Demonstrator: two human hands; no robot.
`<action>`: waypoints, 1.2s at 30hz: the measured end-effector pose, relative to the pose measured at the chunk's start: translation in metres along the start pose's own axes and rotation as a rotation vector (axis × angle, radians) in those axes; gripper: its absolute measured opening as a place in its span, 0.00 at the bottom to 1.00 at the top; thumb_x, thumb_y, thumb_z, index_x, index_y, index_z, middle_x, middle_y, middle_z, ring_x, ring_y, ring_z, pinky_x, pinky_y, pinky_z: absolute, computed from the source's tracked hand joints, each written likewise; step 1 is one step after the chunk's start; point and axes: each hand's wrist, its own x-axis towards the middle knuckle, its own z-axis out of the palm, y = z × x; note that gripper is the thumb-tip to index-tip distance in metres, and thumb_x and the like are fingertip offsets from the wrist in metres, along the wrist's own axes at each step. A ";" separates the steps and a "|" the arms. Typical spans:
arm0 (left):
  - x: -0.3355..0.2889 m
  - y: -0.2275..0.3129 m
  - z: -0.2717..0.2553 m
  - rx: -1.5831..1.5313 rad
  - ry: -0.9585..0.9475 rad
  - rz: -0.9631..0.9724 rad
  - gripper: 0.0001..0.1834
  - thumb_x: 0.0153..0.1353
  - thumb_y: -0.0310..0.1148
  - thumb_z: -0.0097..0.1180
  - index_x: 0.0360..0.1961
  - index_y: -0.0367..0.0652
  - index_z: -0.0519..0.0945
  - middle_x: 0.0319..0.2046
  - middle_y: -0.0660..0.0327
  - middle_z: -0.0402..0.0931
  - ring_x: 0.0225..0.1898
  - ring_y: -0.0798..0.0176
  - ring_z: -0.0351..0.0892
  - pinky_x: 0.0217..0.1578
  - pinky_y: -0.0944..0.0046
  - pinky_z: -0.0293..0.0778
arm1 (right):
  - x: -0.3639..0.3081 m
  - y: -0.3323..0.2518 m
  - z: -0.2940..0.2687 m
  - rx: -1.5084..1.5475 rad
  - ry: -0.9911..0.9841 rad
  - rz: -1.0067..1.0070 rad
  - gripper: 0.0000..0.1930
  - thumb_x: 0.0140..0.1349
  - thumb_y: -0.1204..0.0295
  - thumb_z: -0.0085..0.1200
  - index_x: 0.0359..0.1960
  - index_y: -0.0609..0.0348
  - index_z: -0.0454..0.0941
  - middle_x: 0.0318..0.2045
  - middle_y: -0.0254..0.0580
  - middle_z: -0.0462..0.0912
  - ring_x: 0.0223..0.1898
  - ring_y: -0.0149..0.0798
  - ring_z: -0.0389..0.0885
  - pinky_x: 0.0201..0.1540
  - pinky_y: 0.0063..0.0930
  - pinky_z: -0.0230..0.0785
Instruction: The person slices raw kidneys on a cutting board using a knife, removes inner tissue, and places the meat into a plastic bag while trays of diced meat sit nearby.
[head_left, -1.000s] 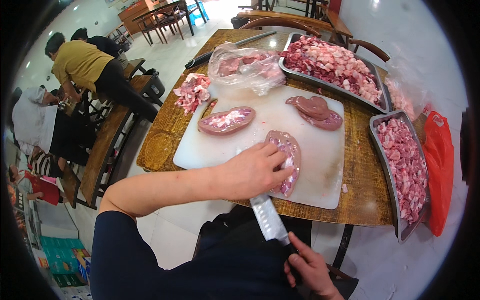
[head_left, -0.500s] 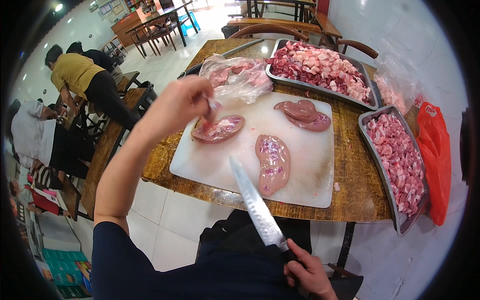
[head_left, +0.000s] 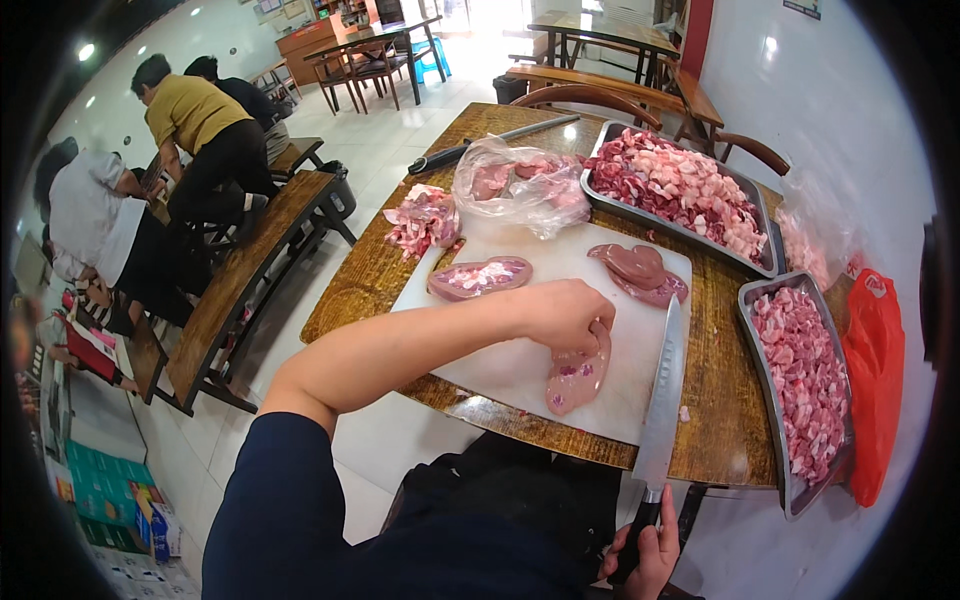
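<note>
Knife (head_left: 662,395) in my right hand (head_left: 640,548), I had my fingers closed round its black handle just off the near table edge, the broad blade pointing away from me across the right edge of the white cutting board (head_left: 510,375). Whether the blade touched the board, I couldn't tell. My left hand (head_left: 572,315) was bent down over the upper end of a kidney half (head_left: 577,385), fingers drawn together and curled; I couldn't tell whether they pinched the flesh or only rested on it. That half lay on the board, near its front edge. Another half (head_left: 480,278) lay to the left, its pale core facing up, and two overlapping pieces (head_left: 640,270) sat towards the far right corner. Beyond were a heap of trimmings (head_left: 420,222), a clear bag of meat (head_left: 520,185) and a sharpening rod (head_left: 540,132). A metal tray of chopped meat (head_left: 680,238) stood behind the board, a second tray (head_left: 765,400) to its right, just beside a red bag (head_left: 872,380).
</note>
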 end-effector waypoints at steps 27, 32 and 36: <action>-0.065 -0.015 0.071 0.255 0.367 0.344 0.36 0.63 0.52 0.58 0.65 0.38 0.70 0.68 0.48 0.62 0.71 0.47 0.59 0.64 0.46 0.62 | 0.035 -0.047 0.001 -0.181 -0.108 0.271 0.29 0.72 0.75 0.42 0.75 0.47 0.54 0.27 0.42 0.78 0.18 0.32 0.75 0.20 0.26 0.70; -0.066 -0.014 0.068 0.285 0.314 0.345 0.40 0.62 0.56 0.57 0.66 0.40 0.68 0.70 0.49 0.60 0.72 0.47 0.57 0.65 0.45 0.61 | 0.063 -0.053 0.019 -0.226 -0.143 0.264 0.29 0.73 0.73 0.42 0.75 0.48 0.55 0.26 0.40 0.76 0.18 0.30 0.74 0.20 0.24 0.69; -0.067 -0.019 0.069 0.321 0.290 0.328 0.44 0.59 0.61 0.57 0.68 0.42 0.66 0.71 0.51 0.59 0.72 0.46 0.58 0.65 0.46 0.61 | 0.052 -0.047 0.015 -0.282 -0.114 0.298 0.29 0.72 0.75 0.43 0.74 0.50 0.56 0.26 0.41 0.77 0.17 0.30 0.74 0.20 0.24 0.69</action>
